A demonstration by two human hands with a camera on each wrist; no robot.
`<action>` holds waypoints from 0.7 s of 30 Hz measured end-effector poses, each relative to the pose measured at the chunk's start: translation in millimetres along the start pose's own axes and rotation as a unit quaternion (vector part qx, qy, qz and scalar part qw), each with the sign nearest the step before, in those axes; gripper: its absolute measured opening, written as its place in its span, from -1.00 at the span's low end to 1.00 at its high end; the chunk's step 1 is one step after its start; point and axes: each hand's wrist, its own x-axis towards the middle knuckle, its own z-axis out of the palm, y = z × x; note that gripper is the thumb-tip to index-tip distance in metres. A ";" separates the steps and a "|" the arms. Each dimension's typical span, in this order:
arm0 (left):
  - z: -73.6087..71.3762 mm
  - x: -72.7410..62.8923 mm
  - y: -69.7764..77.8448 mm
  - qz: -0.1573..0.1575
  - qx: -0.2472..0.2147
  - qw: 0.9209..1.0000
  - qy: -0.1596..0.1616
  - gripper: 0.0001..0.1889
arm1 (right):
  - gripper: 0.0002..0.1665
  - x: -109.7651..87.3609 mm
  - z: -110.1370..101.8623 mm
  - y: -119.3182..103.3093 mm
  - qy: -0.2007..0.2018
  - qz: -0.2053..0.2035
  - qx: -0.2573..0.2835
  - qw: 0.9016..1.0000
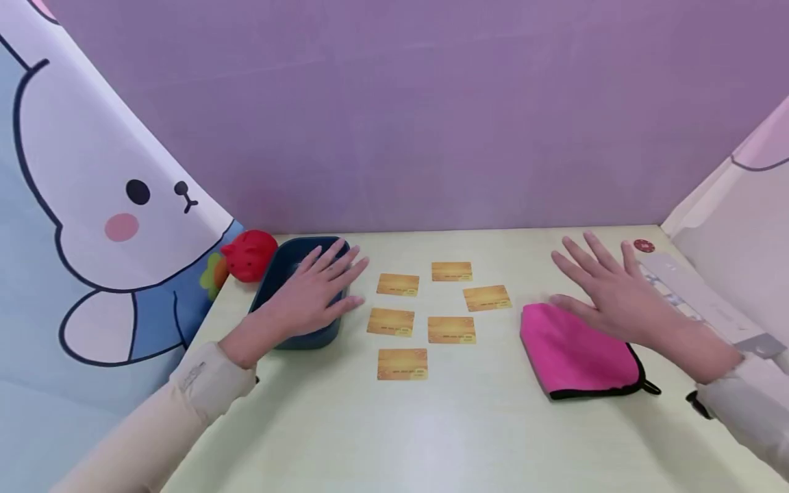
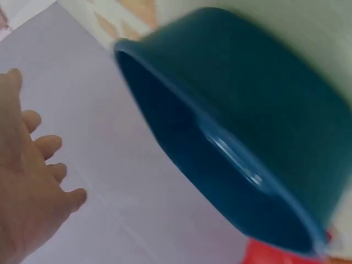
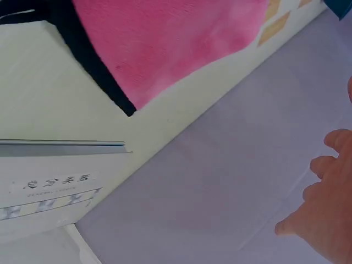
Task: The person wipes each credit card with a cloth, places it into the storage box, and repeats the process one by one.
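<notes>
My left hand (image 1: 311,294) hovers over the dark blue plastic basin (image 1: 323,337), fingers spread and holding nothing. In the left wrist view the basin (image 2: 264,93) stands beside that hand (image 2: 33,181). On the right, my other hand (image 1: 619,294) is spread over the far edge of a folded pink cloth (image 1: 579,356) with black trim and a loop; it too holds nothing. The right wrist view shows the cloth (image 3: 170,44) apart from the fingers. Several orange-gold cards (image 1: 452,330) lie flat between the hands, spaced out in a loose group.
A red piggy bank (image 1: 251,255) stands behind the basin at the left edge. At the far right are a red round chip (image 1: 644,246) and a white box-like item (image 1: 709,294) with printed characters. A purple backdrop (image 1: 394,123) rises behind the pale table (image 1: 345,424).
</notes>
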 end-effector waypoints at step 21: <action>45.2 194.4 54.3 -0.060 -0.173 0.961 -0.207 -0.32 | -0.30 -28.0 51.7 12.0 -0.149 0.004 0.085 0.985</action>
